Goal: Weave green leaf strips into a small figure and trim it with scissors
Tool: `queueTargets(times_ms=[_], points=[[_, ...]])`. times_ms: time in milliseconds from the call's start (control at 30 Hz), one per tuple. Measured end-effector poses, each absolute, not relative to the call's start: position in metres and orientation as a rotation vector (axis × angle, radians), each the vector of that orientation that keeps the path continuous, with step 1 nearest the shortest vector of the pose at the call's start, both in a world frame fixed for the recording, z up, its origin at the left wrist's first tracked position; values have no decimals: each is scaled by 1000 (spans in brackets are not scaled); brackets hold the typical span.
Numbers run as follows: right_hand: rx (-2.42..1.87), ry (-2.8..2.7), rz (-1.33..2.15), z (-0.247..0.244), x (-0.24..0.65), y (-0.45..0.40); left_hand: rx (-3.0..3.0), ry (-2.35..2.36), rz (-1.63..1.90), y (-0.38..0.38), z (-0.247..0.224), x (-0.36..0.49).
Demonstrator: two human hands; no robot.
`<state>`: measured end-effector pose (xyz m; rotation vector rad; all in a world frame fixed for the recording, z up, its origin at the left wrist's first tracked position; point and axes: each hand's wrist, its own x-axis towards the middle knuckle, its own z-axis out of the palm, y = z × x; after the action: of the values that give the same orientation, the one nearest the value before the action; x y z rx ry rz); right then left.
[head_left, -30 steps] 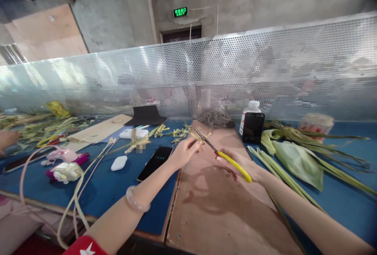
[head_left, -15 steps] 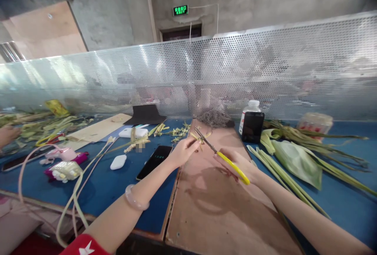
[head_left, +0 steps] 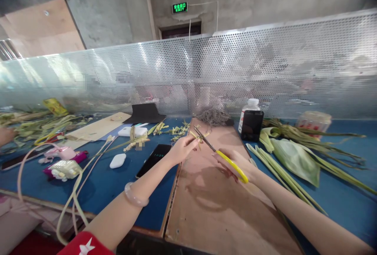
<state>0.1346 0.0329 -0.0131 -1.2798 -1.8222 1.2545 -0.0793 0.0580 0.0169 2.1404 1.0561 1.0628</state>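
My left hand (head_left: pixel 183 149) pinches a small yellowish piece of plant strip (head_left: pixel 199 137) above the pinkish-brown board (head_left: pixel 203 215). In my right hand (head_left: pixel 232 162) are yellow-handled scissors (head_left: pixel 232 165), their blades pointing up and left at the held piece. The blade tips lie over or beside the strip; whether they touch it cannot be made out. A bracelet (head_left: pixel 135 195) circles my left wrist.
Phone (head_left: pixel 153 160) and white case (head_left: pixel 118 161) lie left. Grey tangled fibre (head_left: pixel 214 116) sits behind my hands. At right stand a bottle (head_left: pixel 252 103) and dark phone (head_left: pixel 252 125), near green leaves (head_left: pixel 296 160). Another person's hand (head_left: pixel 6 135) is far left.
The view has shifted very slightly. Both hands keep nearly the same pose, with the strip and the scissors still held.
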Motion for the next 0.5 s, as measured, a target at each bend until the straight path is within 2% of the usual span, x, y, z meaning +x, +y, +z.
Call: queueTargets(times_ms=[267, 500], points=[[-1312, -1784, 1315, -15, 134, 35, 2062, 991, 1040, 57, 21, -79], [-1376, -1555, 1535, -17, 141, -32, 1891, 862, 695, 41, 22, -72]])
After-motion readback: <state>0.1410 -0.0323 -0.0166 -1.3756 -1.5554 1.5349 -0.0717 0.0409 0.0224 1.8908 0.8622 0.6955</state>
